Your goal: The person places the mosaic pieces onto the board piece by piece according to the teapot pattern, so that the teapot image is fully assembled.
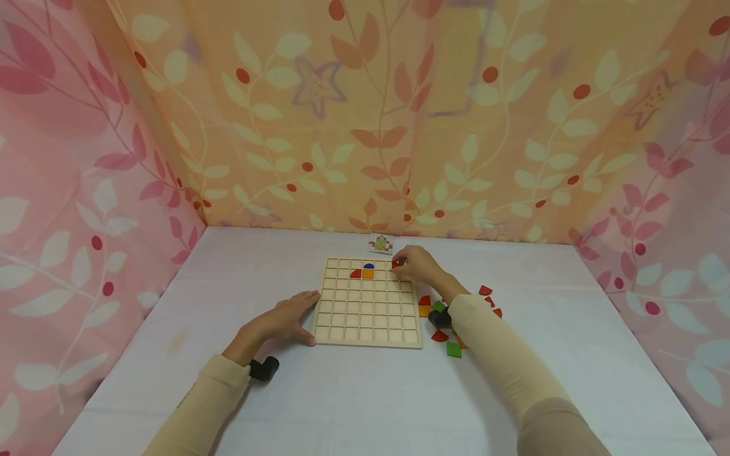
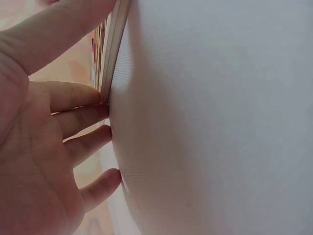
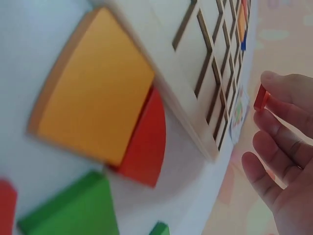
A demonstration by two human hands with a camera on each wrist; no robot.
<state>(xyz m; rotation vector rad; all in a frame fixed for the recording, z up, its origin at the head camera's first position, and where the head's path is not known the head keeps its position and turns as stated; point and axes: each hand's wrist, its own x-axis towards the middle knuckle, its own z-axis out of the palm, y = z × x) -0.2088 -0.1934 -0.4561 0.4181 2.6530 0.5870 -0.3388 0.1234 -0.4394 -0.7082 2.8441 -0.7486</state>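
A wooden grid board (image 1: 359, 315) lies on the white cloth. In its upper rows sit a blue rounded piece (image 1: 369, 266), an orange square (image 1: 368, 274) and a red quarter-circle piece (image 1: 356, 274). My left hand (image 1: 283, 318) rests beside the board's left edge, fingers extended and touching it; the left wrist view has the fingertips along the board's side (image 2: 113, 54). Over the board's upper right corner, my right hand (image 1: 421, 266) pinches a small red piece (image 3: 261, 98) between thumb and index finger.
Loose red, orange and green pieces are scattered right of the board, partly under my right forearm, among them a green square (image 1: 454, 349) and a red quarter-circle (image 1: 485, 290). A small pattern card (image 1: 380, 243) lies behind the board. Flowered curtains (image 1: 365, 126) surround the table.
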